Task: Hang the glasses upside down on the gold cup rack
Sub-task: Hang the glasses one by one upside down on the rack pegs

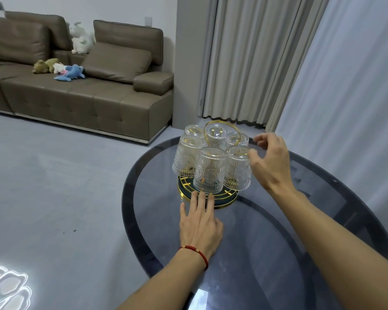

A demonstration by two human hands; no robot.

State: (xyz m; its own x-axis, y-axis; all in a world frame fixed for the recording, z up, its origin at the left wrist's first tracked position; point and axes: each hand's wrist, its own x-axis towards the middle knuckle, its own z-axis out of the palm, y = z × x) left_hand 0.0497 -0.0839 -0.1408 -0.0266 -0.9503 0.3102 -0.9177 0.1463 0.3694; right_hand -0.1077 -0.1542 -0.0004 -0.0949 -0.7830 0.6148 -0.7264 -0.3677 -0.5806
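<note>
A: What is the head camera showing?

B: A gold cup rack (207,199) is standing on a round dark glass table (278,231). Six clear ribbed glasses (210,170) are hanging on it upside down, arranged in a ring around a gold loop handle (222,130).

A: Where are the hands?

B: The left hand (199,222) is lying flat on the table, fingers together and pointing forward, their tips touching the near edge of the rack's round base. It is gripping nothing. One red string bracelet (196,252) is sitting on that wrist.

A: And the other?

B: The right hand (270,162) is hovering just beside the front right glass (238,168), fingers spread and curled, holding nothing. I cannot tell whether a fingertip is touching the glass.

A: Anything behind?

B: One brown sofa (76,86) is sitting against the wall, with several soft toys (61,69) on it, too bunched to count. Grey curtains (251,59) are hanging on the right.
</note>
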